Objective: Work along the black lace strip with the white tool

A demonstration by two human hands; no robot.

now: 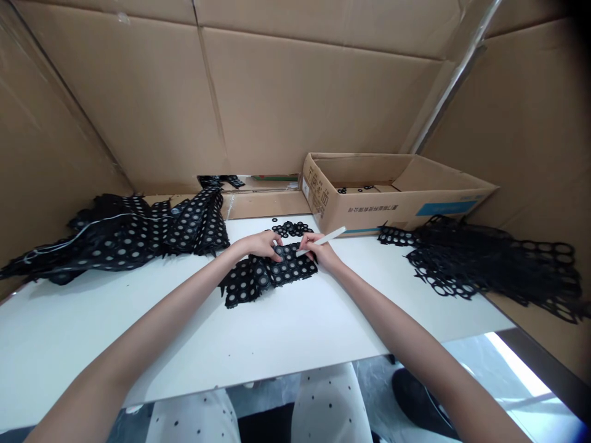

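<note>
A black rubber sheet (247,284) with rows of round rings moulded in it lies on the white table in front of me. My left hand (263,244) pinches its upper edge, thumb and fingers pressed on the rubber. In my right hand (316,247) is a slim white stick (334,234), held like a pen. Its lower tip meets the sheet's right part; whether it sits inside a ring is too small to tell. Just behind the sheet lies a small heap of loose black rings (292,229).
On the left is a pile of uncut ring sheets (124,237) tied with white string. A cardboard box (369,212) with a few rings inside stands behind right. Punched-out black sheet scraps (489,261) lie at the right edge. Cardboard walls (300,92) enclose the table (194,344).
</note>
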